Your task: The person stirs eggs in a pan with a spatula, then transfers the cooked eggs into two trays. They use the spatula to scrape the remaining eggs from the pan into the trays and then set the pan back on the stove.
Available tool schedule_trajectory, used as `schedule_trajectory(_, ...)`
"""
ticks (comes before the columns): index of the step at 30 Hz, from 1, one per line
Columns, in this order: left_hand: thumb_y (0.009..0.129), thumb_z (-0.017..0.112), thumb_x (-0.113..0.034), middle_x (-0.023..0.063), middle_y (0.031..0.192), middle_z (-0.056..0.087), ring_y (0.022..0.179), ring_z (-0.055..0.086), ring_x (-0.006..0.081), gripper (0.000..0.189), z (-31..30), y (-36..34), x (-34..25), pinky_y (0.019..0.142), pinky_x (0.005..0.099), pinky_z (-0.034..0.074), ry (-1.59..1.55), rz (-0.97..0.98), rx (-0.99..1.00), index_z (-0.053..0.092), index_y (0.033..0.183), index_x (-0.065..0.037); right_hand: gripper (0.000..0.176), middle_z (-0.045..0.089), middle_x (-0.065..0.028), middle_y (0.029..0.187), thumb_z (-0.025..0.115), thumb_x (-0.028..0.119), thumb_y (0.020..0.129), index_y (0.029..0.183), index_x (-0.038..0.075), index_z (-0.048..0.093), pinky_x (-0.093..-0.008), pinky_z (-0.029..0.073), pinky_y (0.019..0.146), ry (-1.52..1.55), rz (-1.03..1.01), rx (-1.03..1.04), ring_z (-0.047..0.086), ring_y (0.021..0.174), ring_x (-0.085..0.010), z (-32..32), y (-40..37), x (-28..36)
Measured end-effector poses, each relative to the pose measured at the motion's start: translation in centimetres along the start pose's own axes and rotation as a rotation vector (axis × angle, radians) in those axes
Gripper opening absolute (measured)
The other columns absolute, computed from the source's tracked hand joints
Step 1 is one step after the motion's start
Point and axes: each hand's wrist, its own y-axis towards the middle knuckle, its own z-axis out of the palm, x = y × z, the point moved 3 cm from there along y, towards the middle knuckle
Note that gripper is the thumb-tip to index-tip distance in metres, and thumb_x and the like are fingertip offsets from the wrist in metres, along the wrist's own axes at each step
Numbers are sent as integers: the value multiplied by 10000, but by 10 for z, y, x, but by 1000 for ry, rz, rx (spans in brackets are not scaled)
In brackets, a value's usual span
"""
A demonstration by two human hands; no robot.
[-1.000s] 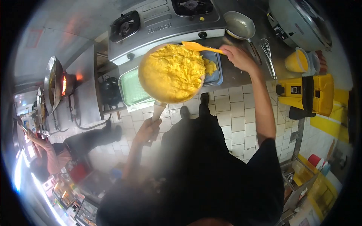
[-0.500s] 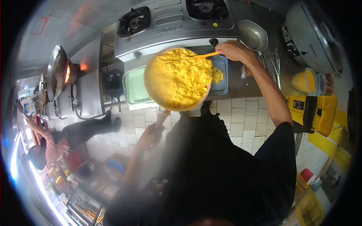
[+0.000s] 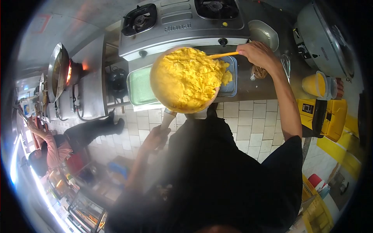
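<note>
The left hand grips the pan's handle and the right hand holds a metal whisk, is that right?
Not quite: the head view shows the right hand holding an orange utensil; the metal whisk lies on the counter. The left hand does grip the pan's handle.

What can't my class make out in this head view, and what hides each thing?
Head view:
Blade of the orange plastic spatula: hidden by lumpy yellow food.
Spatula's grip end: inside the right hand.
Left part of the blue rectangular tray: behind the round handled pan.
Finger outlines of the left hand: blurred by haze.
Anything the person in pink holds: too small.
</note>
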Motion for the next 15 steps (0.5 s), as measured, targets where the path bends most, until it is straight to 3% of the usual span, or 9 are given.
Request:
schedule_trajectory(2,996,543,-253,-32,542,390,397,341,60,249,-1,-1,1,341,241,294,-3,0,-5,445,859,-70,199,675,-141,860,536,259,971,1052,132,666,-465,470,828,-11,-21,11,634,920,-350,-3,17,11)
schedule_trajectory(5,994,541,-254,-25,536,403,392,343,63,247,-1,0,2,342,243,295,-16,33,18,458,865,-61,166,673,-137,833,544,228,959,997,117,661,-471,477,783,-21,-75,-49,637,891,-353,-3,50,27)
schedule_trajectory(7,991,542,-259,-20,528,409,386,348,67,248,0,-1,-1,344,246,300,28,-19,-15,471,877,-50,123,673,-129,823,551,180,942,931,103,646,-480,481,738,-112,-241,-124,645,869,-353,6,78,36)
schedule_trajectory(11,988,544,-264,-19,526,412,382,356,70,255,-1,-1,0,346,247,310,30,18,12,477,887,-39,101,673,-125,820,555,156,927,898,98,634,-482,483,718,-202,-298,-121,650,854,-355,27,110,42)
schedule_trajectory(15,988,551,-272,-25,530,411,380,368,72,265,1,-1,-3,349,247,318,23,3,-9,476,890,-37,99,687,-122,858,589,177,898,883,110,661,-473,497,777,-152,-237,68,655,917,-344,30,99,35)
